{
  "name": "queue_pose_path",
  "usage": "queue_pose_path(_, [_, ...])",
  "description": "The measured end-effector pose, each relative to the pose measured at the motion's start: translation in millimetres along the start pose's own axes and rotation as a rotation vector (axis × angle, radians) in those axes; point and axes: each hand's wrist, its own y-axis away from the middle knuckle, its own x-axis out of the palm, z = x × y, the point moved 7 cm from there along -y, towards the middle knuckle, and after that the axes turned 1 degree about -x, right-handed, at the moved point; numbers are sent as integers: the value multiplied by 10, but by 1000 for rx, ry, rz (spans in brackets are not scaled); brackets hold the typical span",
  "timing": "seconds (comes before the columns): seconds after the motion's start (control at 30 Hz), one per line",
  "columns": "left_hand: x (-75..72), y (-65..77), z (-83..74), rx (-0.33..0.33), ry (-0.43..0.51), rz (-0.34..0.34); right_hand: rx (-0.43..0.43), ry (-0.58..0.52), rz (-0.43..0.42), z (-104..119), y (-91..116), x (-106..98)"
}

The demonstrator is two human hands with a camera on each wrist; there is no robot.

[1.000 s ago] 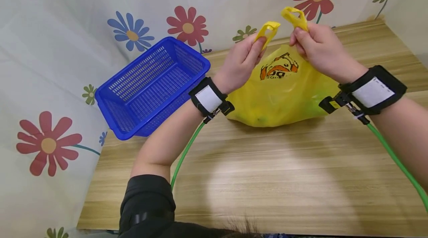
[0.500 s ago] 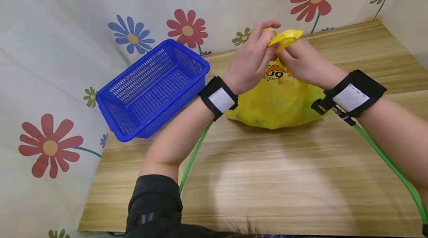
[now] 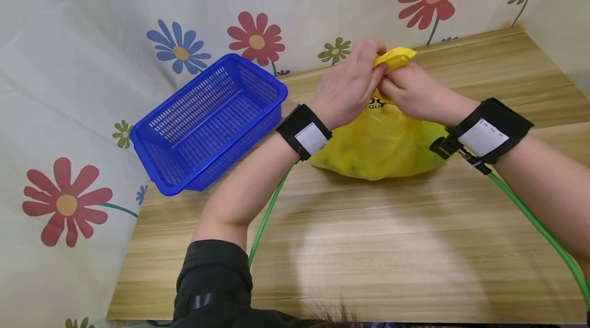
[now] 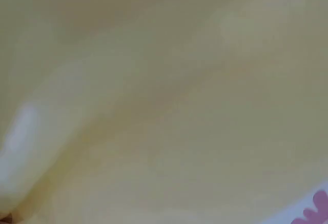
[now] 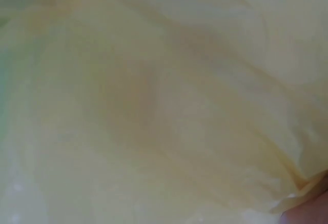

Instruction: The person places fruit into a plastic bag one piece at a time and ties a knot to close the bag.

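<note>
A yellow plastic bag point(image 3: 375, 148) with a partly visible printed logo stands bulging on the wooden table. Greenish contents show faintly through its sides. My left hand point(image 3: 345, 87) pinches the gathered top, with a handle loop point(image 3: 397, 57) sticking out beside its thumb. Close against it, my right hand point(image 3: 415, 89) has curled fingers gripping the bag's neck. The fingertips of both hands are largely hidden. Blurred yellow plastic fills the left wrist view, and in the right wrist view a fingertip point(image 5: 307, 211) touches creased plastic at the lower right corner.
A blue perforated basket point(image 3: 212, 123) with nothing in it stands to the left of the bag. Behind the wooden table point(image 3: 369, 256) hangs a white flowered curtain point(image 3: 295, 5). Green cables point(image 3: 269, 215) trail from both wrist straps.
My hands, each holding a separate handle one second ago, have come together above the bag. The handles have crossed and the bag's top is drawn lower and tighter. The basket has stayed put.
</note>
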Motion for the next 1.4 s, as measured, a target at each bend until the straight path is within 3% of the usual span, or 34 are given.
queue_pose_path(0.1, [9, -1, 6, -9, -4, 18, 35, -24, 31, -28, 30, -7])
queue_pose_path(0.23, [-5, 2, 15, -31, 67, 23, 110, -143, 73, -79, 85, -37])
queue_pose_path(0.37, [-19, -1, 11, -44, 124, 31, 52, -386, 83, -59, 108, -76])
queue_pose_path(0.47, [-13, -2, 11, -52, 137, 47, 44, -494, 70, -36, 93, -90])
queue_pose_path(0.67, [4, 1, 5, -51, 151, 50, 216, -440, -34, -86, 41, -79])
queue_pose_path(0.8, [11, 7, 9, -34, 167, 60, 229, -395, -59, -113, 42, -91])
queue_pose_path(0.9, [-1, 27, 8, 16, 180, 87, 213, -402, -46, -132, 47, -104])
queue_pose_path(1.1, [-119, 134, -59, 247, 126, 51, 261, -413, 40, -162, 52, -96])
queue_pose_path(1.4, [-188, 246, -130, 386, -21, -22, 392, -463, 168, -189, 89, -25])
